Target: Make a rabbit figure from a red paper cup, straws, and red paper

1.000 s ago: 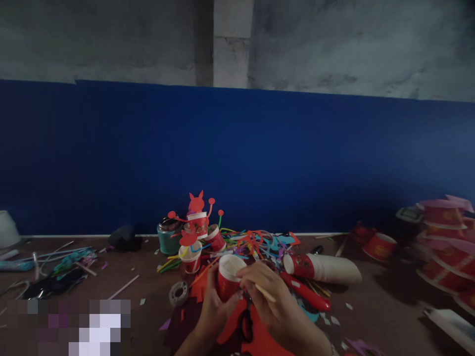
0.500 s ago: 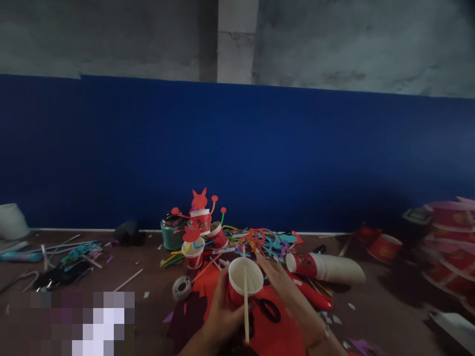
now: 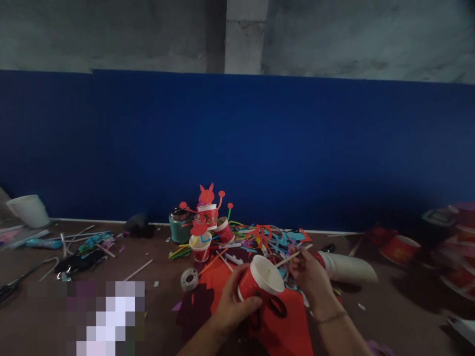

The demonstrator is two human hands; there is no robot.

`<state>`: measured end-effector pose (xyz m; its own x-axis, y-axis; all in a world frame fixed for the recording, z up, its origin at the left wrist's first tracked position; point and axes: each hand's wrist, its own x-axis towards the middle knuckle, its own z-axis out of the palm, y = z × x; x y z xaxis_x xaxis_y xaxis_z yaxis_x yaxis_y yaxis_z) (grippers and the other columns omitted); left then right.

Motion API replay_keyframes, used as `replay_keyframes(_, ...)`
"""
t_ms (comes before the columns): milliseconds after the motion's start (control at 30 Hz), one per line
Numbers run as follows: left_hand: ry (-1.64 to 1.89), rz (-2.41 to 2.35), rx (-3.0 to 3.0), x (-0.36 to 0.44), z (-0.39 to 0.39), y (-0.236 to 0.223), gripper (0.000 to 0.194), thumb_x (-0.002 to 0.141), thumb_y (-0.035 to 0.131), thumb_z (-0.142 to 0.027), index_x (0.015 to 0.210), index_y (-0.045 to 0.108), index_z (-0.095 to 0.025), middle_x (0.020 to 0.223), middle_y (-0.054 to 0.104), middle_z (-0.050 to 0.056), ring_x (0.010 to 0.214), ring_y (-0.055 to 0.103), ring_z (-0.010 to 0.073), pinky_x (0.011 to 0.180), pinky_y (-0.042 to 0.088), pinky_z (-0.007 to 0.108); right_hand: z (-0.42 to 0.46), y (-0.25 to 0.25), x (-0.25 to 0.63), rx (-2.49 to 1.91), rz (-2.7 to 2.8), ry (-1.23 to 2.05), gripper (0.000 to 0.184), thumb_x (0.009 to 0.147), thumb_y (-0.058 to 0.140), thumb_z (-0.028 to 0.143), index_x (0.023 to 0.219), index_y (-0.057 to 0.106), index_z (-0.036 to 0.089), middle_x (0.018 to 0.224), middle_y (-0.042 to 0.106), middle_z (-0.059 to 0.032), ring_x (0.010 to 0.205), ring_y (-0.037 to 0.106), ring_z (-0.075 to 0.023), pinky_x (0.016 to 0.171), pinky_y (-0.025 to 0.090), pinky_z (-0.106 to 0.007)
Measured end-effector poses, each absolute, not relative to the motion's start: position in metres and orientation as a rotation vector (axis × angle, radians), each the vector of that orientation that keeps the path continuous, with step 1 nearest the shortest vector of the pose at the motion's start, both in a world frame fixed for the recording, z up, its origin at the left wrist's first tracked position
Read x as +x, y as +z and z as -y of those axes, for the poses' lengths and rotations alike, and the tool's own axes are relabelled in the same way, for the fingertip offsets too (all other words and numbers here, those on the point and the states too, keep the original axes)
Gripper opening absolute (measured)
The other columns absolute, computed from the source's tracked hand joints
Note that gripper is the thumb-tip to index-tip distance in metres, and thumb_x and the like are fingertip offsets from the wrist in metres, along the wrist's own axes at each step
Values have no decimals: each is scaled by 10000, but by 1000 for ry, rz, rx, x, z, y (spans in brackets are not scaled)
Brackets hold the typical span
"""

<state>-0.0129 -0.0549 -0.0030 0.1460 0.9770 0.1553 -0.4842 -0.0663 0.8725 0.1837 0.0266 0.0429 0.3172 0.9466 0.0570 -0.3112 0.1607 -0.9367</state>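
My left hand (image 3: 235,299) is wrapped round a red paper cup (image 3: 249,284) with a white inside and rim. The cup leans, its mouth turned up and to the right. To its right, my right hand (image 3: 309,274) pinches a thin pale wooden stick (image 3: 288,258). The stick's lower end meets the far right side of the cup; whether it pierces the wall or stays behind it, I cannot tell. Below the cup, black-handled scissors (image 3: 277,307) lie partly hidden on red paper (image 3: 291,326).
Small decorated cups, one carrying a red paper figure (image 3: 207,196), stand by a teal jar (image 3: 180,227). A tape roll (image 3: 189,279) lies left of the red paper. Coloured strips (image 3: 260,237) are heaped behind my hands. Stacked cups (image 3: 349,267) lie at right.
The stick lay across the cup's mouth and now points up and right from the cup's far side, in my right hand's pinch. My left hand has tilted the cup rightward.
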Motion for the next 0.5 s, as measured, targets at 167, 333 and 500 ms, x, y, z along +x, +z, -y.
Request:
replay_keyframes(167,1392,-547,472,-21,42,3,451,588,800,-441,952,674,-207,907,731,53,885,675,248,851,506,390,-27,60,225,-1083,597,828,251,761,549,421,647,455,219,478,483,77,324,362,-62,308,299,-163)
replay_keyframes(333,1308,-562,286,-30,36,6,402,695,699,-537,866,685,-173,754,729,43,699,684,198,737,541,341,-21,56,216,-1655,1441,700,276,788,508,352,573,576,193,446,529,9,413,502,-148,419,356,-248)
replay_keyframes(500,1401,-694,276,-31,33,1,387,671,744,-495,896,654,-193,752,725,10,625,671,165,633,542,283,-3,50,180,-1804,1757,427,193,739,517,149,856,671,153,917,700,-146,819,655,-261,702,454,-333)
